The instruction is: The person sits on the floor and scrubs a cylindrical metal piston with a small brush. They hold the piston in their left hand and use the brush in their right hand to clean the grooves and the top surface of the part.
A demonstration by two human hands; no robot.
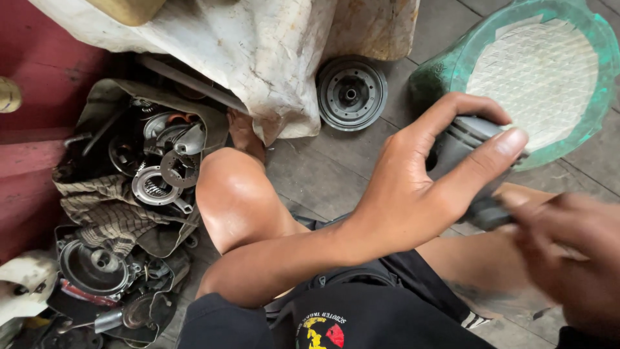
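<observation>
My left hand (426,187) reaches across my raised knee and grips a dark grey cylindrical metal part (462,147) between thumb and fingers. My right hand (568,252), blurred at the lower right, is closed around a small dark tool (485,213) whose tip touches the lower side of that part. A green bowl-shaped basin (452,68) with a pale woven lining lies just behind the part.
A round metal hub (351,92) lies on the grey tiled floor. On the left, a heap of greasy metal engine parts (155,174) rests on cloth and rags. A dirty white sack (258,45) lies at the top. A red wall (32,129) borders the left.
</observation>
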